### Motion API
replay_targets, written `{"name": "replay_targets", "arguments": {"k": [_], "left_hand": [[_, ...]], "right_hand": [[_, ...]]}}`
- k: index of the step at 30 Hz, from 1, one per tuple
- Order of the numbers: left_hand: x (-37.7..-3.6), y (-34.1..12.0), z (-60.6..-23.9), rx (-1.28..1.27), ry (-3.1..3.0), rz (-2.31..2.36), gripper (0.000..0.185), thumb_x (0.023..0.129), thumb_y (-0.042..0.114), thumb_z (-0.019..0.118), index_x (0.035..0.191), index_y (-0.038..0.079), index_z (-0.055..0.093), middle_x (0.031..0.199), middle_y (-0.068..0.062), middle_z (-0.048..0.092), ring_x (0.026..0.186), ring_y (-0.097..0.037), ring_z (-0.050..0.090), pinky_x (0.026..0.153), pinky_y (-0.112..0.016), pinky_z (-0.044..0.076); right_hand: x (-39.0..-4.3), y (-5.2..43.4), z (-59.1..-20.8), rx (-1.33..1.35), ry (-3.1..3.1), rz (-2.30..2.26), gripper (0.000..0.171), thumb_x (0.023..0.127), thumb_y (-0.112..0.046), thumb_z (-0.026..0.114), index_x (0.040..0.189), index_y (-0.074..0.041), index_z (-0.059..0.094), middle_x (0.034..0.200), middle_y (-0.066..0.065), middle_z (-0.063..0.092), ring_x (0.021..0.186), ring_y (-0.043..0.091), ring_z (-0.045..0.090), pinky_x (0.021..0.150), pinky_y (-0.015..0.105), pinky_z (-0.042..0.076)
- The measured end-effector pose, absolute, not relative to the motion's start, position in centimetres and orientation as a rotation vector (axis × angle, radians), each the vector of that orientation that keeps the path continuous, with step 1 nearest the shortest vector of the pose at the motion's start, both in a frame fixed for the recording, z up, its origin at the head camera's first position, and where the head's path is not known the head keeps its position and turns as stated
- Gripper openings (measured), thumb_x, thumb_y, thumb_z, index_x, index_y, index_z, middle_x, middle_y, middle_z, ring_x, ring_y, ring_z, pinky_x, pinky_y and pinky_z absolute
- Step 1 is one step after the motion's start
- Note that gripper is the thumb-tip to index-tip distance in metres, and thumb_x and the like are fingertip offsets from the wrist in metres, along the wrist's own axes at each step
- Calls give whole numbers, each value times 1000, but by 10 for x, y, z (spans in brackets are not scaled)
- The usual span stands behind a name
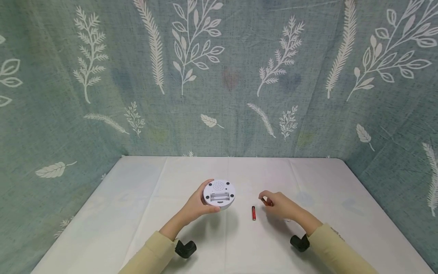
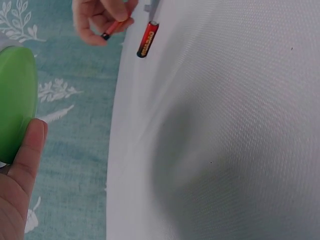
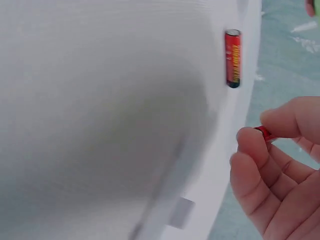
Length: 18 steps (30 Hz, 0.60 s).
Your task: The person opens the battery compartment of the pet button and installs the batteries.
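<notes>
My left hand (image 1: 198, 203) grips a round white device (image 1: 219, 185) by its edge, above the table. Its underside faces me, with a speaker grille, several dark feet and an uncovered battery compartment (image 1: 220, 197). The left wrist view shows its green side (image 2: 17, 100). To the right, my right hand (image 1: 284, 206) pinches a red-and-black battery (image 2: 116, 27) between thumb and fingers, raised off the table; the fingers hide part of it. A second red-and-black battery (image 1: 253, 213) lies on the white table between the hands, touched by neither.
A small grey piece (image 3: 181, 212), blurred in the right wrist view, lies on the white-covered table (image 1: 154, 228). Behind the table and along its sides hangs a green leaf-patterned cloth (image 1: 219, 125). Black wrist mounts (image 1: 186, 249) sit below both wrists.
</notes>
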<state>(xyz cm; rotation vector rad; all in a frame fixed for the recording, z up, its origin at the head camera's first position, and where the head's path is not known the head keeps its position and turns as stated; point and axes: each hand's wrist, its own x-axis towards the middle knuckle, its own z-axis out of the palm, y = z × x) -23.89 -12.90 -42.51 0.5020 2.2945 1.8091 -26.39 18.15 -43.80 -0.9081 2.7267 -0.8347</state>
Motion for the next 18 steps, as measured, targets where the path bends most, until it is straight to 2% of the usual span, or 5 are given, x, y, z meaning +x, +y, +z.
{"name": "replay_targets", "arguments": {"k": [8, 15, 18], "left_hand": [[-239, -128, -426, 517, 2277, 1813, 93, 71, 14, 78, 144, 6, 20, 140, -13, 35, 117, -23, 43, 88, -18, 42], [-238, -126, -426, 544, 2269, 1813, 94, 71, 15, 79, 144, 5, 20, 140, -14, 35, 118, -23, 42, 88, -16, 41], [-239, -125, -426, 555, 2269, 1814, 95, 70, 16, 79, 144, 5, 20, 139, -14, 36, 118, -24, 42, 87, -14, 41]], "right_hand": [[-265, 176, -409, -965, 2635, -1000, 29, 86, 0, 56, 115, -5, 55, 82, 12, 59, 56, 6, 49, 51, 23, 44], [-261, 163, -385, -1020, 2573, -1060, 27, 86, -2, 57, 111, -10, 58, 82, 3, 57, 56, 7, 50, 54, 24, 47], [-260, 159, -378, -1050, 2561, -1072, 26, 86, -2, 57, 111, -10, 58, 83, 1, 57, 57, 11, 53, 55, 24, 48]]}}
